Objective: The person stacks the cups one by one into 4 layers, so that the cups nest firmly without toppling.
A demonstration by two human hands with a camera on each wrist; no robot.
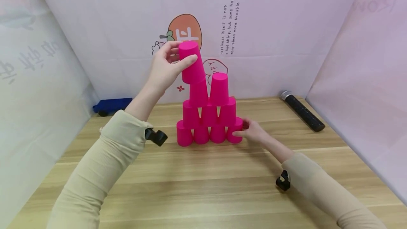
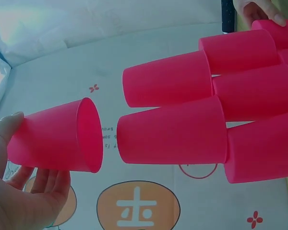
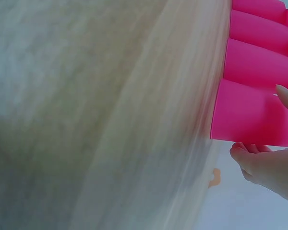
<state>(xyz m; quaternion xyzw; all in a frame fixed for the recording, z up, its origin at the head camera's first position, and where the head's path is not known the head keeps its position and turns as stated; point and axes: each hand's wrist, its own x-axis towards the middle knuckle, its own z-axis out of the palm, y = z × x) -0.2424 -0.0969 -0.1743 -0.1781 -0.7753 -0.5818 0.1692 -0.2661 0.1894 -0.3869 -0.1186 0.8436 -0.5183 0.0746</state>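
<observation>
My left hand (image 1: 163,68) holds an upside-down pink cup (image 1: 194,71) between thumb and fingers, slightly tilted. In the left wrist view a gap shows between that held cup (image 2: 48,136) and the stack. Beneath it rises a pyramid of upside-down pink cups, with a left cup (image 1: 198,94) and a right cup (image 1: 219,89) on its top row. Three cups form the row below, and several stand on the table. Low on the right, my right hand (image 1: 252,132) has its thumb and fingers around the end cup (image 1: 233,138) of the bottom row; its fingers are partly hidden there.
A black microphone (image 1: 302,110) with a silver head lies at the back right of the wooden table (image 1: 197,186). At the back left is a dark blue object (image 1: 114,105). Printed white sheeting (image 1: 270,45) closes off the back and both sides.
</observation>
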